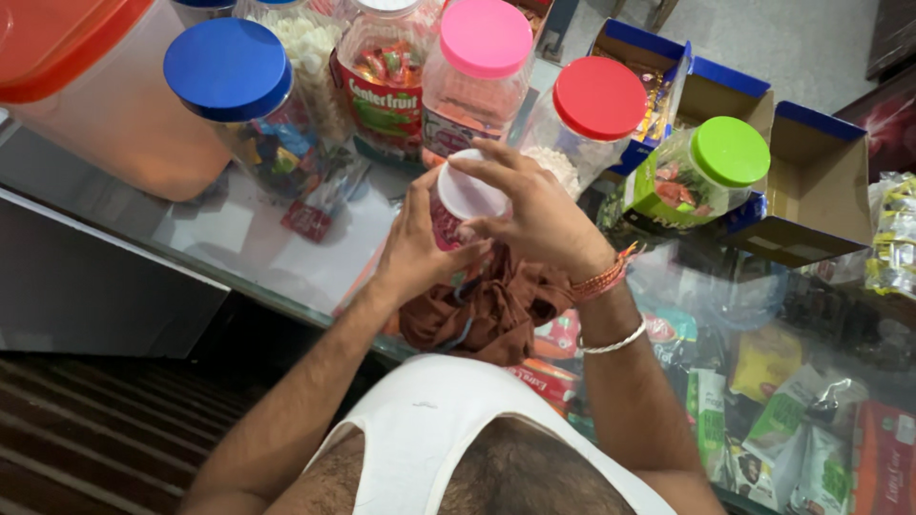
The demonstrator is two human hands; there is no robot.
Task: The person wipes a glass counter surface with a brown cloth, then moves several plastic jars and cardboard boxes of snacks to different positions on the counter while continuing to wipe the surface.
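Observation:
A small clear jar with pink contents and a white lid (465, 195) is held over a glass counter (239, 238). My left hand (415, 243) wraps around the jar's body from the left. My right hand (539, 215) sits on top of it, fingers curled over the white lid. Thread bands and a metal bangle circle my right wrist. A brown cloth (491, 310) lies bunched on the counter right under both hands.
Behind the hands stand sweet jars: blue lid (229, 69), pink lid (485, 36), red lid (599, 97), green lid (730, 151). A big tub with an orange lid (67, 43) is far left. Open cardboard boxes (821, 191) sit right; snack packets show under the glass.

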